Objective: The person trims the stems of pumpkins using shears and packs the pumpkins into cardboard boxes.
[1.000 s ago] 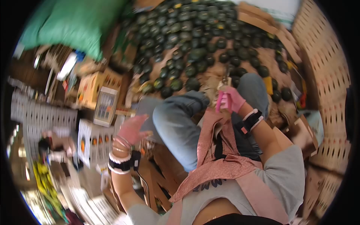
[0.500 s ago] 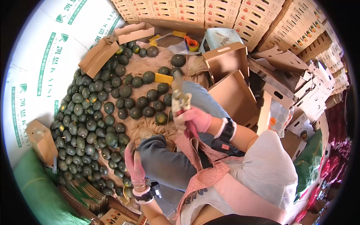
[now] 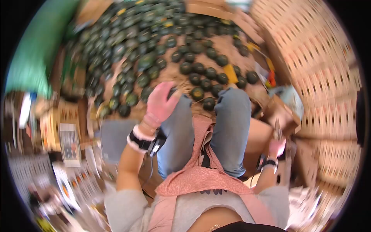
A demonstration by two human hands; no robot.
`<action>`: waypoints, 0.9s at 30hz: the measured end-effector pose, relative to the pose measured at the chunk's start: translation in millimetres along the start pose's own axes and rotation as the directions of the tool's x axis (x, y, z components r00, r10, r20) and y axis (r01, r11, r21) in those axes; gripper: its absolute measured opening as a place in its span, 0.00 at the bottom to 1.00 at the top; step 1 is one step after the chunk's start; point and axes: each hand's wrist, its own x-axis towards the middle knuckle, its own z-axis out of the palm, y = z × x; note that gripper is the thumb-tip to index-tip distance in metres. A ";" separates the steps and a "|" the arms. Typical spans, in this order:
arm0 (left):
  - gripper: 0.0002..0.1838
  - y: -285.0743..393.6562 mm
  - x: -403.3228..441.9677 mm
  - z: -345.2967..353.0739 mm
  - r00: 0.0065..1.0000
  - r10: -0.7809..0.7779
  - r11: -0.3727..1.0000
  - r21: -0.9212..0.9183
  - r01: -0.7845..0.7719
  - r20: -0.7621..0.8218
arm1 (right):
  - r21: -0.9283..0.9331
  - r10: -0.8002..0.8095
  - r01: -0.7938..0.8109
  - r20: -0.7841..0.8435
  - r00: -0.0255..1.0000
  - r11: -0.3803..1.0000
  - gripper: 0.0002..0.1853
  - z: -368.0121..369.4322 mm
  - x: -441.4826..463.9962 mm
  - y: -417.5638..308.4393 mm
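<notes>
My right hand (image 3: 276, 147), in a pink glove, is out at the right beside the open cardboard boxes. It grips pruning shears (image 3: 278, 131), their blades pointing away from me; motion blurs them. My left hand (image 3: 161, 103), also in a pink glove, is raised by my left knee, thumb apart from the bent fingers. A dark patch shows between thumb and fingers, and I make out nothing held there. Beyond my knees lie many dark green round squashes (image 3: 198, 67) on a brownish cloth (image 3: 181, 79).
An open cardboard box (image 3: 280, 116) stands at my right, near stacked cartons (image 3: 309, 58) with slots. A yellow block (image 3: 230, 73) lies among the squashes. At left are a green bundle (image 3: 42, 42), a grey flat surface (image 3: 119, 141) and more cartons (image 3: 69, 145).
My view has swung round and down. My right hand has moved from in front of my knees to the boxes at right, still with the shears. My left hand remains near my knee.
</notes>
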 end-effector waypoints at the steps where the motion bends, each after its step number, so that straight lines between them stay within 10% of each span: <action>1: 0.15 0.5 -8.1 -2.7 0.999 -0.012 0.995 0.096 0.015 -0.035 | -0.134 0.144 -0.127 0.128 0.981 0.983 0.38 4.8 0.5 -0.2; 4: 0.17 -0.5 -35.9 -1.9 0.971 -0.061 0.951 0.283 0.128 -0.233 | 0.005 0.035 -0.036 0.114 0.993 0.999 0.27 81.3 30.3 66.8; 7: 0.16 14.5 -61.5 -13.7 0.936 -0.135 0.920 0.311 0.240 -0.324 | 0.039 0.298 -0.311 0.197 0.934 0.949 0.25 52.5 13.2 39.8; 18: 0.17 15.2 -103.2 -38.5 0.877 -0.134 0.833 0.426 0.352 -0.462 | 0.160 0.051 -0.045 -0.036 0.998 0.986 0.21 -46.0 -43.0 -24.0; 27: 0.18 -23.1 -102.7 -50.9 0.907 -0.124 0.841 0.443 0.311 -0.402 | 0.531 0.405 -0.122 -0.457 0.792 0.838 0.25 -101.0 2.1 35.9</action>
